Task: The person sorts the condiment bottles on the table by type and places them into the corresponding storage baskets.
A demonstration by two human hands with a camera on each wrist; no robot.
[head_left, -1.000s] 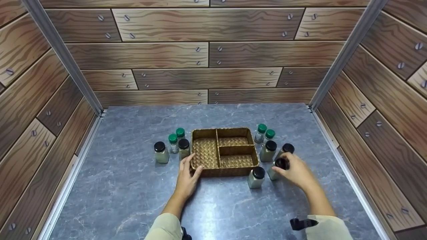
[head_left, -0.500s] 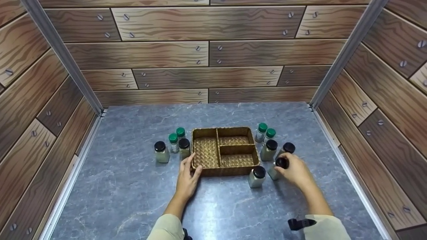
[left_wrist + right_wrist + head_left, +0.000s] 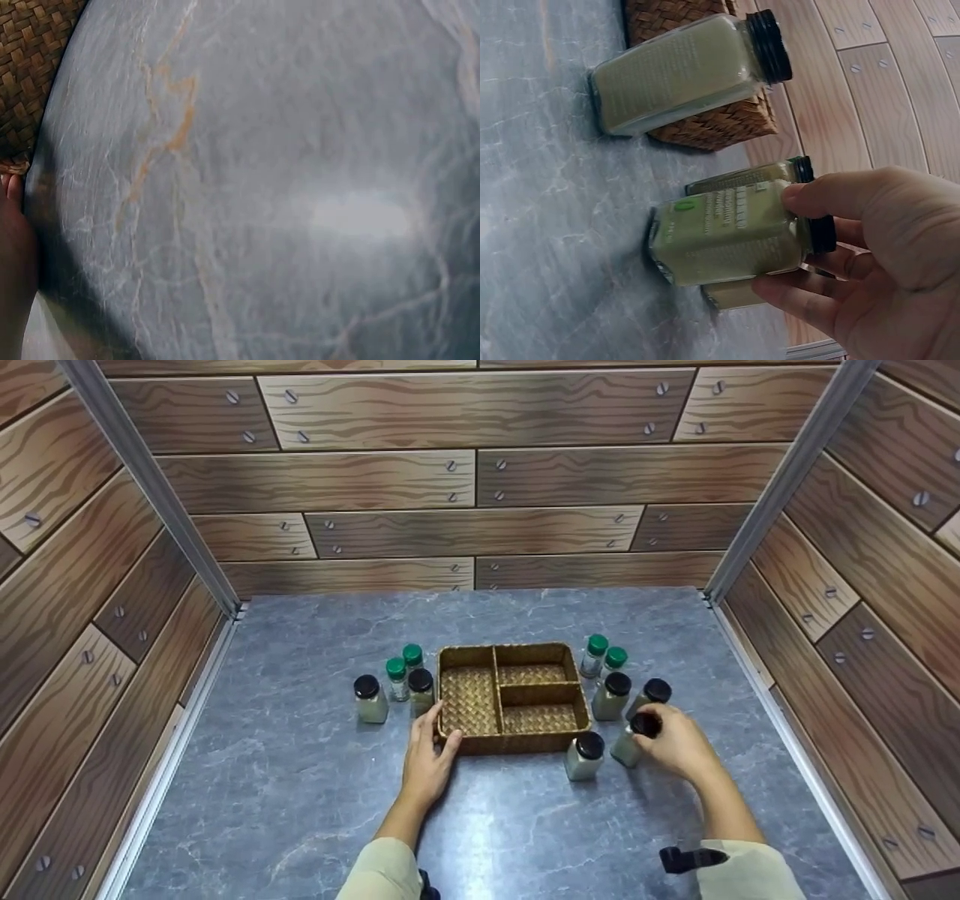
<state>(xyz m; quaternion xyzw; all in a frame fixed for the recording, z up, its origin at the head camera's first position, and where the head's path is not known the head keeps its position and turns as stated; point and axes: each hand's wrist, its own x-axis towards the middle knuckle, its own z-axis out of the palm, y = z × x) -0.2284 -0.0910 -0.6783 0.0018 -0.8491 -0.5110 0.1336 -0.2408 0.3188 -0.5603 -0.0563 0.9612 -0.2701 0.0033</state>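
Note:
A woven tray (image 3: pixel 517 744) with three compartments sits in mid-table. My left hand (image 3: pixel 426 769) holds its front left corner, with the thumb at the front wall and fingers along the left side. In the left wrist view only a bit of weave (image 3: pixel 26 75) and the edge of that hand (image 3: pixel 15 255) show. To the right of the tray, my right hand (image 3: pixel 681 746) pinches a square black-capped spice jar (image 3: pixel 727 232) near its cap and shoulder. This jar stands on the table, filled with something pale green. Another black-capped jar (image 3: pixel 583 761) stands by the tray's front right corner.
Beyond the held jar are two black-capped jars (image 3: pixel 611 701) and two green-capped jars (image 3: pixel 592 658). At the tray's left stand more black-capped jars (image 3: pixel 370 703) and green-capped jars (image 3: pixel 397 684). Wood-patterned walls (image 3: pixel 480 525) enclose the grey marbled table (image 3: pixel 285 810) on three sides.
The view shifts slightly, so everything sits a little further right in the frame. Both hands keep their places, the left on the tray and the right on the spice jar.

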